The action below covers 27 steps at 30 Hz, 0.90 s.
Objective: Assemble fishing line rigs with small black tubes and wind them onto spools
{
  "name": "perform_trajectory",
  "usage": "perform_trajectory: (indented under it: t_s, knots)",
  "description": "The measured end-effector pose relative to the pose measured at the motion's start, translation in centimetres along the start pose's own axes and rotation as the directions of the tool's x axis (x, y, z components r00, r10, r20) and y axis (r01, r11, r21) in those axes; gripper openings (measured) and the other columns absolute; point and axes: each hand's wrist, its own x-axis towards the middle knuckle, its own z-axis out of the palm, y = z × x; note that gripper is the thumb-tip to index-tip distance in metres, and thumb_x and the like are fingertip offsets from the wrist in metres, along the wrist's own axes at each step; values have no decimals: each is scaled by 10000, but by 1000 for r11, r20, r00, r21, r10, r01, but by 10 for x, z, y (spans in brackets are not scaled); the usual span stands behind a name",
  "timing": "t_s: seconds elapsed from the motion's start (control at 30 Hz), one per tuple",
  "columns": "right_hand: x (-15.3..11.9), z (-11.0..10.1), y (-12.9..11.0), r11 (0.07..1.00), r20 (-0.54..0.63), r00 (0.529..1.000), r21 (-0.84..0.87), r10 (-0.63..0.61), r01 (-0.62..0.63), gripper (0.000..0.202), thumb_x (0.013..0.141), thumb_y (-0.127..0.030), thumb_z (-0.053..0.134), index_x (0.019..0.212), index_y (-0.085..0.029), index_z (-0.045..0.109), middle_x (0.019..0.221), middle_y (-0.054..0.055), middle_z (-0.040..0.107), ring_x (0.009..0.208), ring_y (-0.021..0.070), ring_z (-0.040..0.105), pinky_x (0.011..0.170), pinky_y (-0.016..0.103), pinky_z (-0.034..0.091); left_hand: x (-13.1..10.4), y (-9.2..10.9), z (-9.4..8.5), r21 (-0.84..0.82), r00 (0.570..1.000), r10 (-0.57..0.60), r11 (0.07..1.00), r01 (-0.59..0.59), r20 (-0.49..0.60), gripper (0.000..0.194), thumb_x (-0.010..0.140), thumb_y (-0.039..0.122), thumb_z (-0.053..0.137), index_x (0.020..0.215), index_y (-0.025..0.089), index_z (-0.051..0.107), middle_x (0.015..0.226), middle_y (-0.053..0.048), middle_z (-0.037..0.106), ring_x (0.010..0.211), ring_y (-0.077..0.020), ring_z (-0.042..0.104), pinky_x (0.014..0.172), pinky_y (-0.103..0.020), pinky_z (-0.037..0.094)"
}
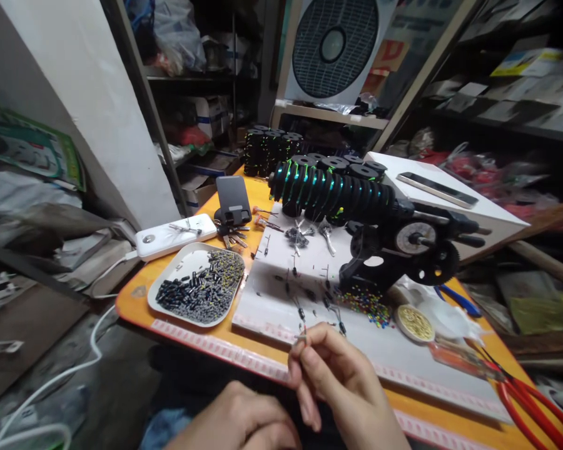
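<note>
My right hand (342, 381), at the front edge of the white board (263, 312), has its thumb and index finger pinched on a small thin piece (301, 337). Lower and to the left is my left hand (241, 419), its back towards the camera and its fingers curled; what they hold, if anything, is hidden. Several small dark parts with thin wires lie on the board just beyond my right hand, one of them a dark cylinder (301, 312). A white tray (154, 289) of small black and grey cylinders sits on the orange table to the left.
Behind the board stands a black spool machine (342, 197). Coloured beads (368, 305), a round dish of gold pieces (415, 324) and red-handled pliers (530, 400) lie right. A white power bank (176, 237) and a phone stand (233, 199) are back left.
</note>
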Motion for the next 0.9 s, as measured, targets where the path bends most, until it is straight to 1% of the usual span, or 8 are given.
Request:
perform_trajectory:
  t_s: [0.1,0.23,0.37,0.43,0.57,0.73,0.77,0.9]
  knots:
    - [3,-11,-1,936,-60,995,-348,-86,60,266,942,-443,542,872,-194,604,756,18,649,568,99,569,516,200,432,9,19,-30,-38,991,-129,991,127,-47,375,863,213,571,1230,245,639,758,16,684,510,-97,554,468,-175,434]
    - [10,-25,1,656,-20,949,-727,-316,203,191,956,-358,510,936,-209,628,765,25,669,629,150,611,580,248,461,60,46,-65,48,821,80,997,-64,-565,472,941,366,496,1369,168,490,626,38,558,533,-112,525,507,-205,434]
    - [15,-29,3,445,47,878,-848,-476,287,146,957,-284,500,936,-211,624,766,19,645,609,151,591,552,254,449,122,60,-90,82,762,162,986,-143,-626,459,949,288,462,1367,100,434,670,-7,629,436,-110,524,479,-249,434]
    - [17,-30,3,379,75,856,-875,-511,303,132,956,-261,499,934,-208,617,763,25,631,640,165,592,565,265,454,135,61,-96,143,741,208,978,-152,-638,308,934,254,478,1167,89,594,601,3,593,440,-119,505,506,-269,429]
    - [24,-30,4,251,149,824,-910,-547,331,101,951,-203,496,921,-193,591,816,51,615,770,208,575,662,320,471,118,55,-90,294,657,337,939,-180,-674,238,905,242,536,730,146,665,677,-26,577,684,-171,555,746,-333,450]
    - [29,-31,10,107,153,774,-956,-614,273,130,947,-208,495,1007,-169,604,912,98,591,851,251,540,736,405,477,69,47,-51,301,576,421,906,-296,-701,223,968,282,474,847,181,632,1029,-65,590,1060,-195,551,971,-322,398]
    - [27,-31,11,86,149,753,-961,-640,263,166,945,-221,501,1062,-162,605,926,109,590,860,259,546,734,411,483,60,46,-42,121,595,348,914,-387,-724,189,983,290,459,910,189,601,960,-45,605,991,-168,578,923,-289,425]
    - [7,-23,13,32,194,614,-941,-765,337,329,917,-183,554,1246,-188,573,987,123,660,905,265,626,766,399,517,33,32,-8,-551,883,27,772,-316,-469,379,957,456,488,1235,199,509,680,26,547,533,-81,498,534,-194,421]
